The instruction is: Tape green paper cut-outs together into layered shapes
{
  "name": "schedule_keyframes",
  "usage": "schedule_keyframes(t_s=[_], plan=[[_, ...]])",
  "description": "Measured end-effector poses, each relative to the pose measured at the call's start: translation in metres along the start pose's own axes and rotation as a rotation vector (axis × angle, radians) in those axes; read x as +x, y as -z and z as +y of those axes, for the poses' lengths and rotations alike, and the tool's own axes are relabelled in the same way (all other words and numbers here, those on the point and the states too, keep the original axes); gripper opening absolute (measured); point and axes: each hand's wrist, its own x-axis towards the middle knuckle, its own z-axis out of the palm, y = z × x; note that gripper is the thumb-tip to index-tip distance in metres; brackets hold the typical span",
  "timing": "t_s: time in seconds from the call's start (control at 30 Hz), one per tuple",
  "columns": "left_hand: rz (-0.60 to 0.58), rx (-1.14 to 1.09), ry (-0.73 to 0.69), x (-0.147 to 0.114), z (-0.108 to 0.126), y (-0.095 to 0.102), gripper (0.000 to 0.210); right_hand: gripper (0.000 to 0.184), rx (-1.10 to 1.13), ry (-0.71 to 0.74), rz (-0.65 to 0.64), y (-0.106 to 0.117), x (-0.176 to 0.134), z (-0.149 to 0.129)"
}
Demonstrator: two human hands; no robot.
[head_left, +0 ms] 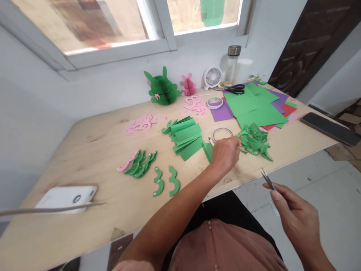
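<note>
My left hand (227, 152) is closed over the table by the near roll of tape (222, 131). What its fingers hold, if anything, is hidden. A pile of green paper scraps (255, 141) lies just right of it. My right hand (299, 216) grips tweezers (269, 180) beyond the table's front edge, the tips pointing up and slightly apart. A thin pale strip (272, 206) shows beside its fingers. Left of my forearm lie two wavy green paper pieces (174, 181) with small white patches, and a stack of similar green pieces (141, 164) with a pink one.
Folded green papers (187, 137) and pink paper cutouts (141, 124) lie mid-table. Behind stand a green paper figure (164, 88), a pink one (188, 86), a small fan (213, 78) and a bottle (232, 66). Scissors (235, 89), coloured sheets (259, 109) and phones (329, 128) are around.
</note>
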Motion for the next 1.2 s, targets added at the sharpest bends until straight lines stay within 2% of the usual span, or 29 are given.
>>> schedule_keyframes(t_s=[0.1, 0.27, 0.4, 0.63, 1.2], plan=[[0.018, 0.033, 0.042, -0.007, -0.009, 0.003, 0.019, 0.029, 0.026, 0.041, -0.028, -0.007, 0.003, -0.006], [0.038, 0.097, 0.013, 0.002, -0.010, -0.001, 0.018, 0.029, 0.044, 0.079, -0.044, -0.011, 0.004, -0.018], [0.033, 0.128, -0.032, 0.013, -0.007, -0.009, 0.023, 0.030, -0.002, 0.062, -0.024, -0.008, -0.001, -0.014], [0.010, 0.135, -0.032, 0.024, -0.011, -0.017, 0.028, 0.032, -0.034, 0.067, -0.004, -0.006, 0.000, -0.007], [-0.087, 0.098, -0.038, 0.040, -0.013, -0.015, 0.029, 0.029, 0.042, -0.025, -0.046, -0.012, 0.003, -0.007]])
